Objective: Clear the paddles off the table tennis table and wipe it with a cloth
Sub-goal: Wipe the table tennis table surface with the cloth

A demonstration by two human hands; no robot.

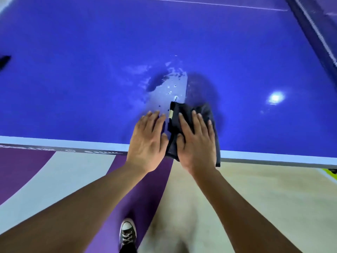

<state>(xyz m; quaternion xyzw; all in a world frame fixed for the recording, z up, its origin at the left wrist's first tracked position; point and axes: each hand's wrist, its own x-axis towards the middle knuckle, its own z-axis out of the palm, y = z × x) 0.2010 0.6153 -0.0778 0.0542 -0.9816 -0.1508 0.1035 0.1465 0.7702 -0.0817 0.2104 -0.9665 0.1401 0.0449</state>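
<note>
A blue table tennis table (91,70) fills the upper part of the head view. A dark folded cloth (182,114) lies at its near edge, partly hanging over it. My right hand (197,139) presses flat on the cloth with straight fingers. My left hand (149,139) lies flat on the table top just left of the cloth, its thumb touching the cloth's edge. A wet streak with droplets (169,83) spreads on the surface beyond the cloth. At the far left edge a small dark shape (4,60) shows; I cannot tell what it is.
The net (317,31) runs along the upper right corner. The table's pale near edge (73,145) crosses the view. Below it is a floor in purple, white and beige, with my black-and-white sneaker (127,232). A ceiling light reflects on the table (276,97).
</note>
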